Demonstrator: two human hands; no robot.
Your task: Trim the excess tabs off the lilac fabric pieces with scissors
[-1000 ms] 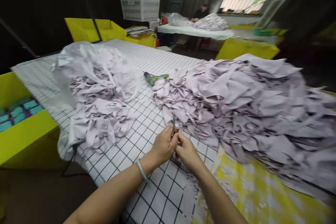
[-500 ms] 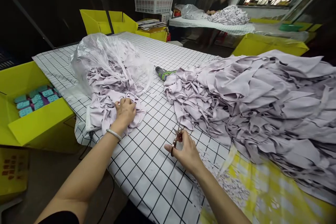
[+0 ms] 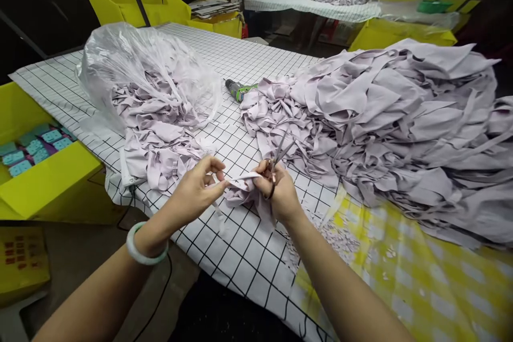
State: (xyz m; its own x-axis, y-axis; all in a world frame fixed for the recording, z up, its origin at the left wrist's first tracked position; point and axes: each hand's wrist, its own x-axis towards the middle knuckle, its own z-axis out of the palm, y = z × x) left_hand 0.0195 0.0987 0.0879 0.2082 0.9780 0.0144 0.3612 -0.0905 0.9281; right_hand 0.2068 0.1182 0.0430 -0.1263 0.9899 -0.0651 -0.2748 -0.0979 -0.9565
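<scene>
Both hands are working right at the near edge of the white grid-pattern tablecloth (image 3: pixel 240 256). The left hand (image 3: pixel 196 189) pinches one end of a pale lilac fabric strip (image 3: pixel 240 179) between thumb and fingertips, closed tight on it. The strip's long axis runs pretty much left to right, stretched nearly level between the two hands, with the right end a touch higher. The rest of that piece bunches up and hangs just below the right hand, down to the cloth.

The right hand (image 3: pixel 278 192) grips the strip's other end and also holds a pair of small metal scissors (image 3: pixel 280 152). Fingers are curled through the handles, and the blades point up and away, tilted a bit to the right, slightly parted at the tips. So the blades sit above the grip, the strip off to its left.

To the left, a heap of the same lilac pieces (image 3: pixel 156 144) spills out of a clear plastic bag (image 3: pixel 116 59). On the right there's a much bigger pile of lilac fabric (image 3: pixel 393 117), well apart from the bag. A green-handled tool (image 3: pixel 238 88) lies between them, further back. Tiny offcuts (image 3: pixel 336 238) litter the yellow checked cloth (image 3: pixel 420 288) beside the right forearm. A yellow box (image 3: pixel 48 187) sits low at the left.
</scene>
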